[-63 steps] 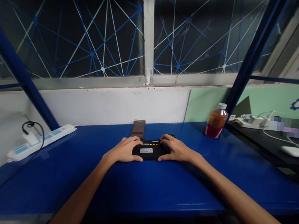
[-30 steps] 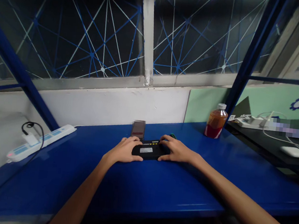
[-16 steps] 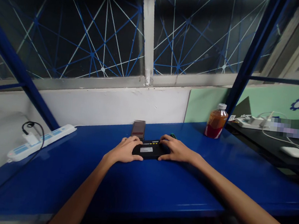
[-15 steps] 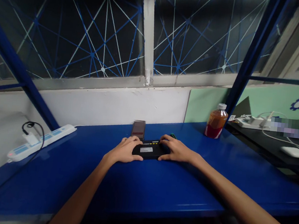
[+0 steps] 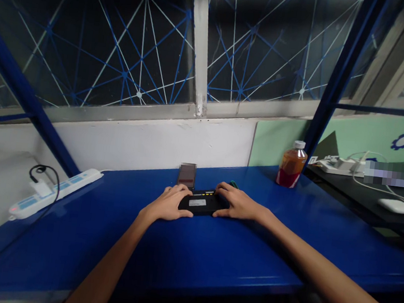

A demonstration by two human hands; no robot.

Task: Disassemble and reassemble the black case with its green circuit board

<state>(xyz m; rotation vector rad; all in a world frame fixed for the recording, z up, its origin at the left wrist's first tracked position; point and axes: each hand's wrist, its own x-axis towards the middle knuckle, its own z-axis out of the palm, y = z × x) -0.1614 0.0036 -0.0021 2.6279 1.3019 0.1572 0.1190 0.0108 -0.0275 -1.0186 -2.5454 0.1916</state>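
A flat black box-shaped device (image 5: 201, 209) with a pale label and a few yellow marks along its far edge lies on the blue table (image 5: 190, 252). My left hand (image 5: 170, 203) grips its left end, thumb at the near side and fingers over the far side. At the right end my right hand (image 5: 238, 203) holds it the same way. Both palms cover the ends of the device. Just behind it is a dark phone-like slab (image 5: 186, 175), partly blurred out. Something thin and green (image 5: 233, 184) peeks out behind my right hand.
On the left lies a white power strip (image 5: 56, 193) with a plug and a black cable (image 5: 43, 213) running to the near edge. A bottle of orange drink (image 5: 291, 164) stands at the back right. Beyond it, a black table (image 5: 369, 190) carries white cables and a white adapter (image 5: 397, 207).
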